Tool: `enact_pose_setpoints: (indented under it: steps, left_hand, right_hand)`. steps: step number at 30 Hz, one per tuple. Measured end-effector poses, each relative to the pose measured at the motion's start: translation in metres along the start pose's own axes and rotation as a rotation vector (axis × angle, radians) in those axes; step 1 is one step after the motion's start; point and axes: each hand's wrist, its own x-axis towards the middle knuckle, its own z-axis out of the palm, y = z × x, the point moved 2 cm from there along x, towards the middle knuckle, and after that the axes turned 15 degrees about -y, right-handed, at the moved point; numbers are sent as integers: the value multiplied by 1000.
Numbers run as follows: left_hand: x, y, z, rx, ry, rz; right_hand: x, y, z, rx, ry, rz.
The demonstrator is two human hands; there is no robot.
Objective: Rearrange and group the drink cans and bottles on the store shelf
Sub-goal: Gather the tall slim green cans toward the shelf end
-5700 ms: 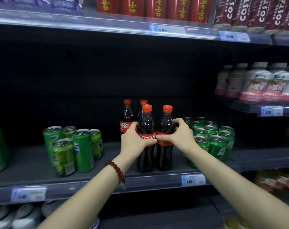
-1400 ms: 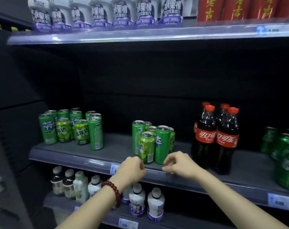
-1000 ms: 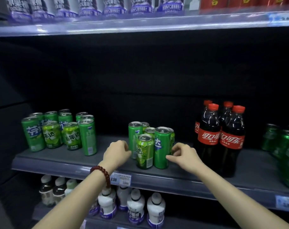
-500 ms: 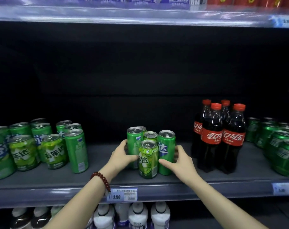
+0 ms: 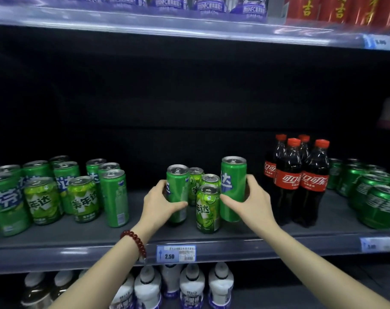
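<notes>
Dark store shelving is framing a grey shelf (image 5: 56, 244) carrying drinks. At its centre, the left hand (image 5: 160, 204) is wrapping around a tall green can (image 5: 177, 192), thumb across the front and fingers curling behind; this can is standing upright, long axis vertical. The right hand (image 5: 250, 201) is gripping a second tall green can (image 5: 233, 188), also upright with its top facing up and sitting higher than its neighbours. Between them, three shorter green cans (image 5: 208, 208) are standing upright. Both forearms are reaching up from below, a red bead bracelet (image 5: 135, 243) circling the left wrist. Cola bottles (image 5: 301, 181) are standing just right; more green cans (image 5: 56, 192) are clustering left.
</notes>
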Motion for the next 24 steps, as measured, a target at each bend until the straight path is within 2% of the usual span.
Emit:
enact_pose_setpoints:
  steps: [5,11,24]
  left_hand:
    - [-21,15,-19,46,63,79]
    - [-54,16,-48,25,126,93]
    - [-127,-48,-134,112,332,-133]
  right_hand:
    - [-2,-33,9,-32,-30,-90]
    - [-11,-61,60,-11,-93,-147]
    - [-16,-115,178,170,-331,-198]
